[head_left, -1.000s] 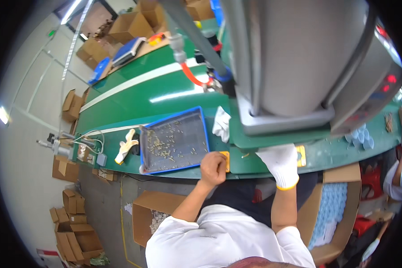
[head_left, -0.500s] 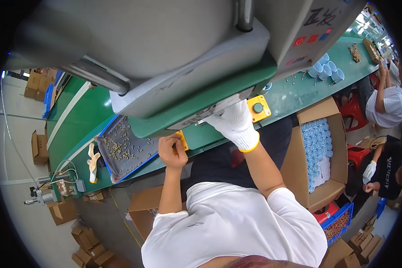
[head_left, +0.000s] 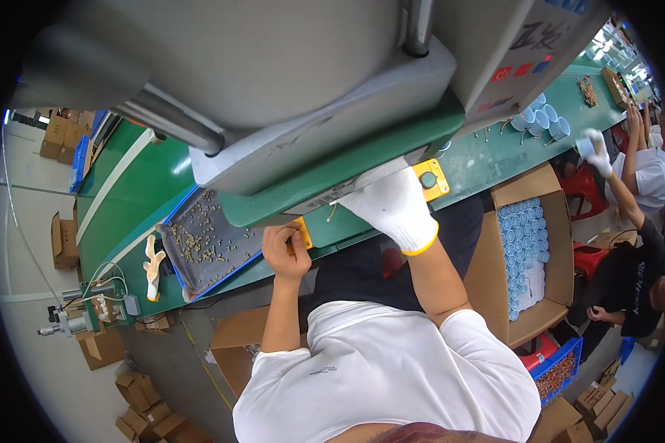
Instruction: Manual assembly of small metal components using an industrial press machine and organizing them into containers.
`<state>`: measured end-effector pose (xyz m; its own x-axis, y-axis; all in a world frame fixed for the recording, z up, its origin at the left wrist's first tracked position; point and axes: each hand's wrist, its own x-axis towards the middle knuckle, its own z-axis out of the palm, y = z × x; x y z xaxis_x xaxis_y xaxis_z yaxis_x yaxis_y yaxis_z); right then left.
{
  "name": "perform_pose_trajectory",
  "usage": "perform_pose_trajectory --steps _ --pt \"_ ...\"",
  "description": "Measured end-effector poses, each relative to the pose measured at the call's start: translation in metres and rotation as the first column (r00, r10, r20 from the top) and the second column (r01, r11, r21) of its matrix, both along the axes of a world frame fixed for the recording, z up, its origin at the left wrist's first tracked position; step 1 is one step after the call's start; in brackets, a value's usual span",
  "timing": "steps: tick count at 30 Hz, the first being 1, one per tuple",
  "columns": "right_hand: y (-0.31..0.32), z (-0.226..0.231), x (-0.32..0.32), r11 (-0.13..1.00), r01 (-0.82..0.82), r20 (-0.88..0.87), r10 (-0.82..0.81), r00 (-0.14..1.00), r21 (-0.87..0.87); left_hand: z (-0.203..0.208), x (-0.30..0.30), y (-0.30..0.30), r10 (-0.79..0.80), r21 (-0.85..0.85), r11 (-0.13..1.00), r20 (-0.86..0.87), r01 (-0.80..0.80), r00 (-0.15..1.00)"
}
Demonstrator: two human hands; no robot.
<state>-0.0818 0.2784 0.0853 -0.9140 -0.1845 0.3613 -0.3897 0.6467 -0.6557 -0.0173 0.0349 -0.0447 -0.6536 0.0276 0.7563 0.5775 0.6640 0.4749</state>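
My bare left hand (head_left: 287,251) is closed, its fingers curled beside a yellow control box (head_left: 303,232) at the front edge of the green workbench; whatever it may hold is hidden. A white knit glove with a yellow cuff covers my right hand (head_left: 397,213), which reaches under the green-edged head of a grey press machine (head_left: 332,118). The machine hides its fingers. A thin pale strand (head_left: 332,213) shows beside the glove. Just right of that hand sits another yellow box with a green push button (head_left: 428,180).
Left on the bench lie a blue-rimmed tray (head_left: 214,277) of small metal parts and a spare glove (head_left: 153,269). Several light-blue cups (head_left: 543,118) stand far right. An open carton (head_left: 561,295) of blue pieces is at my right, near co-workers, one raising a gloved hand (head_left: 597,151).
My gloved right hand has shifted slightly to the right, still under the machine. The left hand has stayed put. At the right, a co-worker's gloved hand has risen with a light-blue piece.
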Motion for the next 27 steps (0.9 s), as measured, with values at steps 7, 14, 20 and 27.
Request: perform_pose_trajectory --steps 7,14,20,27 --pt "0.064 -0.084 0.025 0.939 0.084 -0.476 -0.245 0.845 -0.334 -0.006 0.026 -0.02 0.101 -0.08 0.991 -0.039 -0.104 0.994" --pt "0.099 -0.106 0.006 0.943 0.232 -0.464 -0.321 0.826 -0.238 -0.007 0.008 -0.023 0.032 -0.189 0.981 -0.076 -0.046 0.997" --pt "0.098 -0.121 0.02 0.932 0.145 -0.394 -0.277 0.876 -0.332 0.014 0.015 -0.037 -0.05 0.185 0.983 0.327 -0.012 0.944" --pt "0.123 -0.045 0.008 0.995 0.088 0.023 -0.089 0.996 0.054 0.053 -0.021 0.009 -0.09 0.098 0.994 0.474 0.049 0.876"
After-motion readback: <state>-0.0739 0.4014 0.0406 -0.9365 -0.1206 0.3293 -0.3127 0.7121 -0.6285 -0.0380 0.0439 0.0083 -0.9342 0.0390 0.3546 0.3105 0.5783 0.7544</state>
